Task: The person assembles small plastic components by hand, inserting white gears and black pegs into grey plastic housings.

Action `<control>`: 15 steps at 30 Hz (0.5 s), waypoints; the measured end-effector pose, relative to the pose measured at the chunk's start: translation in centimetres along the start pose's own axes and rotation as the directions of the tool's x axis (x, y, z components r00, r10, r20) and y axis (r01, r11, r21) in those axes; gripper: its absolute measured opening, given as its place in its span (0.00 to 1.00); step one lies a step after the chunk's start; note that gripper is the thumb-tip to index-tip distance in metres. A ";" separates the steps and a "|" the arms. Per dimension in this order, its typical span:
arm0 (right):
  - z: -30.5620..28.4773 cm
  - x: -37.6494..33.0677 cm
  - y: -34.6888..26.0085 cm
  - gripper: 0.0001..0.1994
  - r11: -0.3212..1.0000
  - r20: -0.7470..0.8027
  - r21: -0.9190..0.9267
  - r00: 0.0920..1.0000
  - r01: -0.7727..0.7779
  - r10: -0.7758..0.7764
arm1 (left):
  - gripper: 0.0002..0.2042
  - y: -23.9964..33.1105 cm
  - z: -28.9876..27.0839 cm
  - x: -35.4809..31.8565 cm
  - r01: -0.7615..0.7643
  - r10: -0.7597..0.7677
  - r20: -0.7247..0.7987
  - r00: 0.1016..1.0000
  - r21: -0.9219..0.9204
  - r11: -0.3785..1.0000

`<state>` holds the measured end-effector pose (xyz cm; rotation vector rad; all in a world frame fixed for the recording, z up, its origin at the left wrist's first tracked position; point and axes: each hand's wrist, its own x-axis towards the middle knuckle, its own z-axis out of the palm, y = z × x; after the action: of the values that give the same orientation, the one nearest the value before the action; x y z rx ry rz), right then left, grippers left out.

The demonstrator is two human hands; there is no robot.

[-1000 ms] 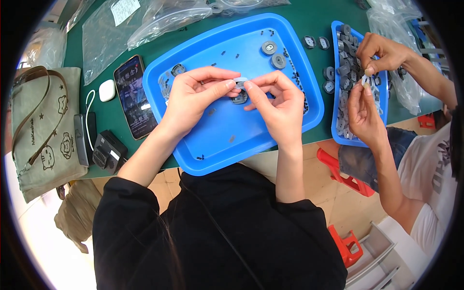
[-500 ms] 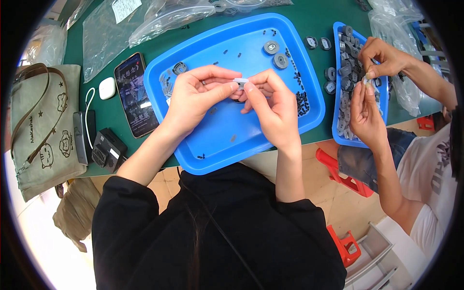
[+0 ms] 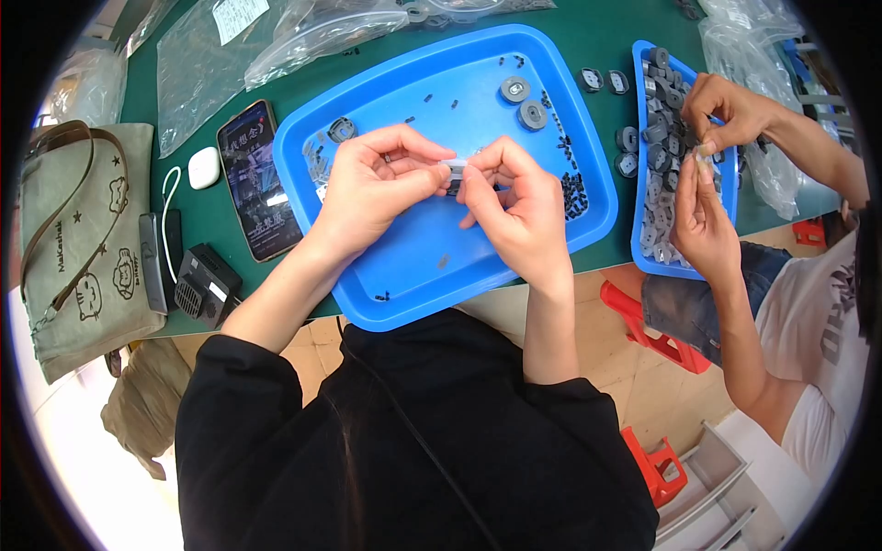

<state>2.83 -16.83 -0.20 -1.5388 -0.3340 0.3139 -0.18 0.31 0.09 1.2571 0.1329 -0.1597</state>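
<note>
Fingertips of left hand (image 3: 372,188) and right hand (image 3: 514,207) pinch 1 small grey part (image 3: 454,166), seemingly lying left-right.

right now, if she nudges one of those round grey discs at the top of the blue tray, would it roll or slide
Probably slide. Each round grey disc lies flat on the blue tray, so rolling looks unlikely unless it is tipped on edge. The tray floor looks smooth, so a nudge may send it skating. It seems small and stiff, likely easy to pinch.

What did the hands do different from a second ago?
Not much: the left hand and right hand pinch the same small part as before, fingers drawn a bit closer over the blue tray. The phone and bag stayed put.
</note>
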 end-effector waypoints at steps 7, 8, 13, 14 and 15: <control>-0.5 -0.1 0.1 0.05 0.997 0.038 -0.041 0.997 -0.063 0.065 | 0.07 -0.1 -0.4 0.2 0.077 -0.078 0.045 0.996 0.013 0.997; -0.4 -0.1 0.1 0.05 0.996 0.022 0.024 0.996 -0.083 0.083 | 0.08 -0.1 -0.5 0.2 0.081 -0.081 0.058 0.995 -0.006 0.997; -0.6 0.0 0.1 0.05 0.979 0.007 0.162 0.993 -0.121 0.121 | 0.10 -0.1 -0.4 0.5 0.158 -0.150 0.059 0.987 -0.168 0.973; -0.6 0.1 0.0 0.05 0.983 0.018 0.147 0.994 -0.105 0.104 | 0.11 -0.2 -0.4 0.5 0.156 -0.145 0.072 0.987 -0.177 0.972; -0.6 0.1 0.0 0.05 0.987 0.030 0.132 0.996 -0.090 0.087 | 0.11 -0.2 -0.4 0.5 0.156 -0.145 0.072 0.987 -0.177 0.972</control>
<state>3.13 -17.38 -0.16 -1.4218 -0.2587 0.4170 0.24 0.59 -0.26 1.0591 0.1884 -0.3086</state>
